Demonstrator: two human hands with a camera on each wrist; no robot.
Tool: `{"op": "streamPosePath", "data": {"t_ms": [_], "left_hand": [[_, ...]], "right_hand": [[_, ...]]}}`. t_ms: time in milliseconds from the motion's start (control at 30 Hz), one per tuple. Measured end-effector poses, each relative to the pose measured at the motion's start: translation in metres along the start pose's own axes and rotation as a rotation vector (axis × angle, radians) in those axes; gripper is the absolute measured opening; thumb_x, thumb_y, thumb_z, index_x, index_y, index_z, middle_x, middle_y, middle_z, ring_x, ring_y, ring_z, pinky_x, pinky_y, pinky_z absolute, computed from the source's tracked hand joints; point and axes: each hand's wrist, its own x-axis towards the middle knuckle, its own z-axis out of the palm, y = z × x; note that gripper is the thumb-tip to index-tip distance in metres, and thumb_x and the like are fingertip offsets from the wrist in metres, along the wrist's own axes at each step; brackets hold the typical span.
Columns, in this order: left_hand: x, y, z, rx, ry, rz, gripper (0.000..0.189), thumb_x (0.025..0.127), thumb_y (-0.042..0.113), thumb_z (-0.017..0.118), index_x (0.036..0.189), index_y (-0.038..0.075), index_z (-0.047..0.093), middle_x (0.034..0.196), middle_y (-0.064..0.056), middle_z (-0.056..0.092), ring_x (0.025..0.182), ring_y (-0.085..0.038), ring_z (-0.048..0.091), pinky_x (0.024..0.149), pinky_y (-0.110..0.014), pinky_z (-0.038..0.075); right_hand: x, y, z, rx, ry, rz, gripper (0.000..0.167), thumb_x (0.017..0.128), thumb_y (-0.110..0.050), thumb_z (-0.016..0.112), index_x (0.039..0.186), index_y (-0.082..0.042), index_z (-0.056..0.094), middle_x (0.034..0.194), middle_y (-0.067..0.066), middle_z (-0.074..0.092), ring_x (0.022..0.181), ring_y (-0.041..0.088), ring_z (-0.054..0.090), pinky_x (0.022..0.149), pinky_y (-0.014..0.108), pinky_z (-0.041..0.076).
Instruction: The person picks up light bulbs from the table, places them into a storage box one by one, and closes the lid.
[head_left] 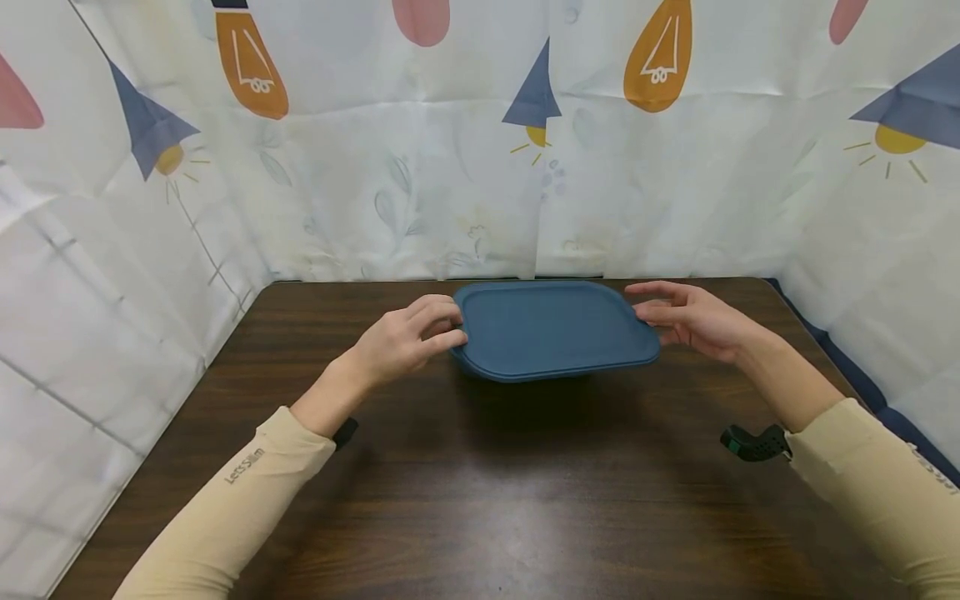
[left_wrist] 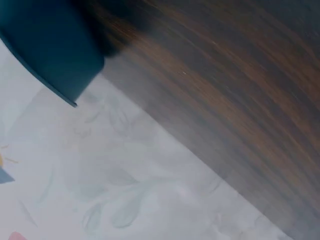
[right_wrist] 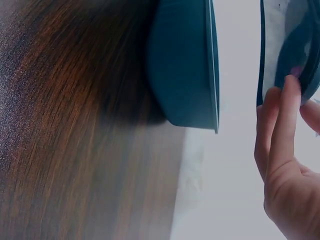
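A blue, rounded rectangular lid [head_left: 555, 329] is held slightly tilted over the far half of the table. My left hand [head_left: 412, 335] grips its left edge, fingers curled at the rim. At the opposite end, my right hand [head_left: 693, 318] pinches the lid's right edge. From the right wrist, the lid's raised underside [right_wrist: 272, 45] looks glossy, with the fingertips [right_wrist: 291, 85] against its edge. A gap separates it from a deep teal container [right_wrist: 185, 65] standing on the table. Most of that container is hidden beneath the lid in the head view. The left wrist view shows one container corner [left_wrist: 55, 50] but no hand.
The dark wood-grain table [head_left: 450, 500] extends toward me. A white curtain [head_left: 450, 183] printed with lamps and bulbs hangs right behind its far edge and along both sides. Dark blue fabric [head_left: 847, 367] lies along the right edge.
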Motion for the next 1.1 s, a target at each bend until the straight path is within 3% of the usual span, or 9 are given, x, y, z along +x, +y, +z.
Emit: {"op": "streamPosePath", "data": {"t_ms": [100, 300, 467, 800, 1100], "left_hand": [[-0.0016, -0.0021, 0.0010, 0.026, 0.005, 0.045, 0.033, 0.097, -0.015, 0.052, 0.118, 0.009, 0.059, 0.109, -0.016, 0.059, 0.099, -0.031, 0.062, 0.052, -0.031, 0.054], [-0.0066, -0.0059, 0.0030, 0.062, 0.003, 0.124, 0.043, 0.095, -0.016, 0.050, 0.128, 0.012, 0.055, 0.109, -0.017, 0.058, 0.097, -0.028, 0.060, 0.048, -0.029, 0.045], [-0.0094, -0.0063, 0.0050, 0.072, 0.008, 0.142, 0.046, 0.094, -0.017, 0.052, 0.129, 0.013, 0.054, 0.108, -0.018, 0.058, 0.097, -0.029, 0.060, 0.053, -0.030, 0.047], [-0.0080, -0.0023, 0.0069, 0.020, 0.040, 0.066, 0.028, 0.099, -0.012, 0.057, 0.119, 0.006, 0.064, 0.110, -0.020, 0.061, 0.101, -0.033, 0.063, 0.065, -0.035, 0.060], [-0.0044, 0.0022, 0.0081, -0.045, 0.110, -0.058, 0.018, 0.102, -0.009, 0.050, 0.107, -0.002, 0.066, 0.109, -0.022, 0.061, 0.101, -0.038, 0.062, 0.082, -0.042, 0.059]], "right_hand": [[0.0000, 0.0008, -0.0008, 0.011, -0.027, 0.001, 0.056, 0.107, -0.003, 0.053, 0.157, 0.002, 0.028, 0.128, 0.003, 0.068, 0.106, 0.023, 0.071, 0.086, 0.043, 0.061], [-0.0010, -0.0006, -0.0001, -0.064, -0.029, 0.041, 0.061, 0.105, -0.004, 0.058, 0.158, 0.005, 0.028, 0.137, 0.004, 0.059, 0.111, 0.022, 0.068, 0.089, 0.045, 0.059], [-0.0010, -0.0004, 0.0009, -0.075, -0.046, 0.057, 0.063, 0.104, -0.001, 0.058, 0.157, 0.008, 0.025, 0.137, 0.006, 0.058, 0.111, 0.022, 0.068, 0.090, 0.047, 0.059], [-0.0026, 0.0017, 0.0009, -0.075, -0.041, 0.068, 0.065, 0.103, 0.000, 0.059, 0.157, 0.007, 0.024, 0.136, 0.009, 0.056, 0.108, 0.023, 0.069, 0.091, 0.047, 0.059], [-0.0021, 0.0026, 0.0002, -0.064, -0.043, 0.040, 0.064, 0.104, -0.001, 0.058, 0.157, 0.008, 0.024, 0.136, 0.010, 0.055, 0.108, 0.024, 0.069, 0.090, 0.047, 0.059]]}}
